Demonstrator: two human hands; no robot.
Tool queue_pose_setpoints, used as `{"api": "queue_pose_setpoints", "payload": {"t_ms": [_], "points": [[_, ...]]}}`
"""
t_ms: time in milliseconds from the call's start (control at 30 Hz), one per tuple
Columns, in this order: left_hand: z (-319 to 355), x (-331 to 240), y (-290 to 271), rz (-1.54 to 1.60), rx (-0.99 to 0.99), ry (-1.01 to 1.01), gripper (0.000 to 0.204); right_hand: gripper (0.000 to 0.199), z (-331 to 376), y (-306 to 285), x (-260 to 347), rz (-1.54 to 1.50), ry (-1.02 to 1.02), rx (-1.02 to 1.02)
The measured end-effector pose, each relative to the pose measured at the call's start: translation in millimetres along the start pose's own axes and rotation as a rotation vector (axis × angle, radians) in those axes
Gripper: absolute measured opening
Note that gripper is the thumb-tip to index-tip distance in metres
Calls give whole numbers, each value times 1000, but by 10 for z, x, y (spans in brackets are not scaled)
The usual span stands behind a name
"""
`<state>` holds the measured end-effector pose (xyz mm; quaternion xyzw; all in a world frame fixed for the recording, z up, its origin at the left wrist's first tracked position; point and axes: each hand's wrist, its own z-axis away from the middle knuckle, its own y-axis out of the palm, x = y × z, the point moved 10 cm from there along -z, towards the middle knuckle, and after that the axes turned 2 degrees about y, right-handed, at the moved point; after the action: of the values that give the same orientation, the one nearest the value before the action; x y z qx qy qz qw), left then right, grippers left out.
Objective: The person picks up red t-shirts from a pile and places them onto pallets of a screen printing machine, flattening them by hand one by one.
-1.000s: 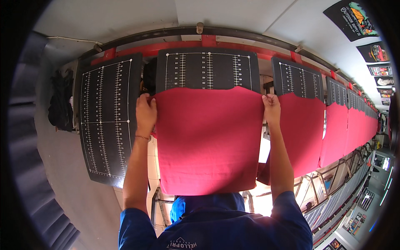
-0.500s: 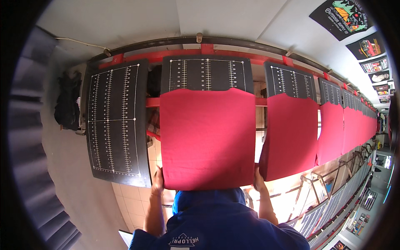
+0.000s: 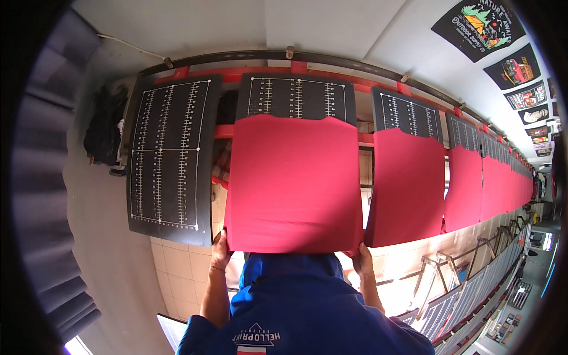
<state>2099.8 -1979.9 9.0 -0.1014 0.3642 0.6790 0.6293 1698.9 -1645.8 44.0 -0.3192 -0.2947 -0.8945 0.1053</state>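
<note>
A red shirt-shaped cloth panel [image 3: 296,177] lies over the lower part of a black printing board [image 3: 284,97] with white ruler marks. Its lower corners flare out past the width of the top. At the near left corner, my left hand [image 3: 220,251] is closed on the cloth's edge, with some fingers hidden. My right hand [image 3: 363,260] grips the near right corner in the same way, its fingertips partly out of sight under the cloth. Small creases run across the lower part of the panel.
To the left stands a bare black board [image 3: 171,160] with white rulers. On the right, a red panel on a board [image 3: 405,183] begins a long row of similar ones. A red metal frame [image 3: 228,76] carries the boards; a dark rail [image 3: 242,54] runs behind.
The cloth's lower corners have spread outward with my hands on them. The whole view has shifted a little, bringing the board's near edge higher in the picture.
</note>
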Motion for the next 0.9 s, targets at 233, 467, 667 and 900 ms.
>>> {"api": "queue_pose_setpoints", "payload": {"t_ms": [233,467,667,900], "points": [[-38,83,-117,-54,11,44,45,56,6,-202,-98,106,76,-71],[-367,-484,518,-500,104,252,60,51,-157,238,547,989,-90,-191],[-1001,-461,716,-107,205,7,56,63,-574,2935,735,1829,-973,375],[-978,-502,696,-134,124,109,51,64,-2042,3760,1178,1926,-1088,254]]}}
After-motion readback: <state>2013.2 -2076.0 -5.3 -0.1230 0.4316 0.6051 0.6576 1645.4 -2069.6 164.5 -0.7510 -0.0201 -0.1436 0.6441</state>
